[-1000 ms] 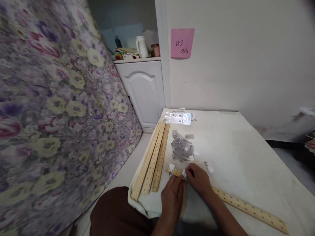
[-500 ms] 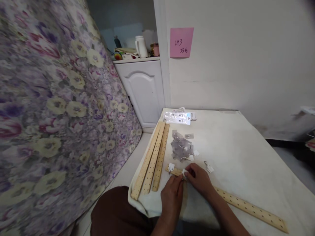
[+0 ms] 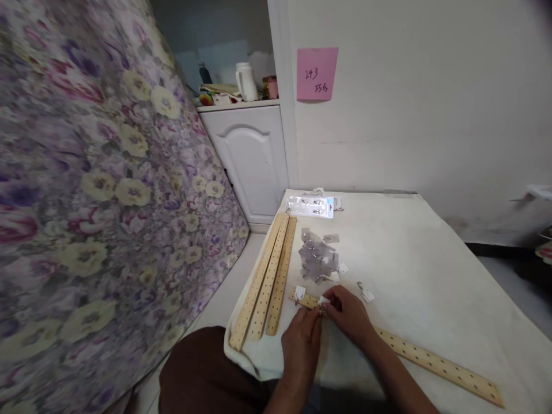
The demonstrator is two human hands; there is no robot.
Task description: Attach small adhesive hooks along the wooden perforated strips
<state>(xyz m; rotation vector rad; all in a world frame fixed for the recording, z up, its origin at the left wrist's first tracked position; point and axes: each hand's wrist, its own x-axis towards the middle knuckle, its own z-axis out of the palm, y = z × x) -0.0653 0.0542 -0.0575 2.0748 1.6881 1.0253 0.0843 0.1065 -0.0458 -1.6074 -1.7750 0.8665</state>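
Right hand [image 3: 346, 309] pinches a small white tag [image 3: 323, 300] at the perforated wooden strip [image 3: 440, 365] lying on the table [image 3: 409, 247]. Left hand [image 3: 301, 336] fingertips sit just beside the tag, can't tell what they grip; second tag [image 3: 300, 292] at strip's far-left end.

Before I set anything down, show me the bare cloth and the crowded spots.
Widest bare patch: cloth right of the loose white tag, between the wall and the long dotted strip. A smaller one lies left of the left hand, nearer than three more strips. Crowded: the heap of grey pieces, the packaging beyond it, and around the right hand.
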